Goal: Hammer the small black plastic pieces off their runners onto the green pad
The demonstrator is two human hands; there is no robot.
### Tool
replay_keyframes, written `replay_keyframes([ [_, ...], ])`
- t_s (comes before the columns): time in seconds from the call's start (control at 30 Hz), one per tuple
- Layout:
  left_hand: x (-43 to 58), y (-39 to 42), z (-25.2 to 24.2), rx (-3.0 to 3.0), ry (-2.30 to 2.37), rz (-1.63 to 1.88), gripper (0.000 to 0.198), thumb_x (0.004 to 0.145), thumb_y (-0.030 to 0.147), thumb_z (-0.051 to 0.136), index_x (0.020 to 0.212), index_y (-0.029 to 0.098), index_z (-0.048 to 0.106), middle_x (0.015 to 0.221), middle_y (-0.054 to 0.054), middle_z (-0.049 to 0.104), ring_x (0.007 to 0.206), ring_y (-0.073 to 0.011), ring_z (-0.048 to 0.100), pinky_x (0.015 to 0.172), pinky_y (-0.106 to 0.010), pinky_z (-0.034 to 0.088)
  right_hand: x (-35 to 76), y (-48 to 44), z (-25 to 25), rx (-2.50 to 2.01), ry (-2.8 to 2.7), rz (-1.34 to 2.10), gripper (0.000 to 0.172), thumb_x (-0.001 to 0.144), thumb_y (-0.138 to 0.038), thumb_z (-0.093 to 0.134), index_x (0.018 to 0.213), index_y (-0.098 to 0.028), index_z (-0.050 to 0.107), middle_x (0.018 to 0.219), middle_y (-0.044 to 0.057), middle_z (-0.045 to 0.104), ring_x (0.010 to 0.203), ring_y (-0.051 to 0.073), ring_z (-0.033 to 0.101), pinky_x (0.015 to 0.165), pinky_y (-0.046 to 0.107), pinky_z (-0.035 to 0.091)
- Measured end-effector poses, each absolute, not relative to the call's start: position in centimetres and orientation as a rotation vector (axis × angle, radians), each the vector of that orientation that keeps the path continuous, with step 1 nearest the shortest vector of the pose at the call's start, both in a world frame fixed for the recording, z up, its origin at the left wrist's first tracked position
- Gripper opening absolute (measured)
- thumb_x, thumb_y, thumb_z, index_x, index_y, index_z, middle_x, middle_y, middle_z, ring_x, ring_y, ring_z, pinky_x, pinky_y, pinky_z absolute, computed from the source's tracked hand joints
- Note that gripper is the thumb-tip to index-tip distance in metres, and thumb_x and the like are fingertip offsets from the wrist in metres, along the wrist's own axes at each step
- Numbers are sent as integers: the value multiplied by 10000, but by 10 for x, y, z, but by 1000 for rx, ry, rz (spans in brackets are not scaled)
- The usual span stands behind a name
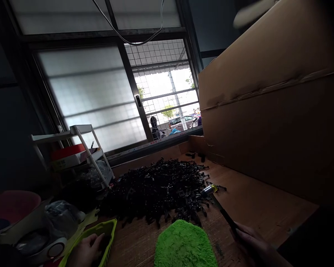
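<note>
My right hand, at the lower right, is closed around the dark handle of a small hammer. Its head has a shiny metal part and a yellow tip, and it is raised at the right edge of a heap of small black plastic parts. At the lower left my left hand reaches into a yellow-green plastic basket. Its thumb and fingers curl downward; the fingertips are in shadow, and what they hold cannot be made out. A fuzzy green pad lies on the wooden table between my hands.
A large cardboard box stands along the right side. To the left are a white shelf rack, clear plastic bags and a pink basin. Behind the heap is a sliding window, with a cable hanging before it.
</note>
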State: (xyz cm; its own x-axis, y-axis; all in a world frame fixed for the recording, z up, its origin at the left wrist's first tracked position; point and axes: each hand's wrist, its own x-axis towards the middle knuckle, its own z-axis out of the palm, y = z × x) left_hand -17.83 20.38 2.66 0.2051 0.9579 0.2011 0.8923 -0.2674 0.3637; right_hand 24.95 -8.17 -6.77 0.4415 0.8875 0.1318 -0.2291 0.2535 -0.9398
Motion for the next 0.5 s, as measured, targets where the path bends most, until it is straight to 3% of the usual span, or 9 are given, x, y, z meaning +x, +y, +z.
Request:
replay_keyframes([
  [0.23,-69,127,36,2435,1290,787,419,807,552,372,627,204,522,641,-23,541,620,-182,517,572,-261,351,254,-80,-79,-1000,-821,948,325,786,-524,561,841,-211,629,491,-40,388,350,87,308,323,194,238],
  [0.4,16,61,1,2560,897,527,361,828,473,448,597,199,495,699,-53,531,599,-156,472,521,-286,274,254,-85,-73,-995,-818,1037,332,837,-514,517,783,-193,586,517,-46,392,376,74,308,350,181,260],
  [0.5,31,42,-8,2684,821,466,229,829,363,493,674,197,518,792,-40,533,702,-168,475,588,-280,315,252,-89,-64,-974,-813,1069,331,849,-488,516,698,-195,544,525,-42,401,395,81,339,375,193,287],
])
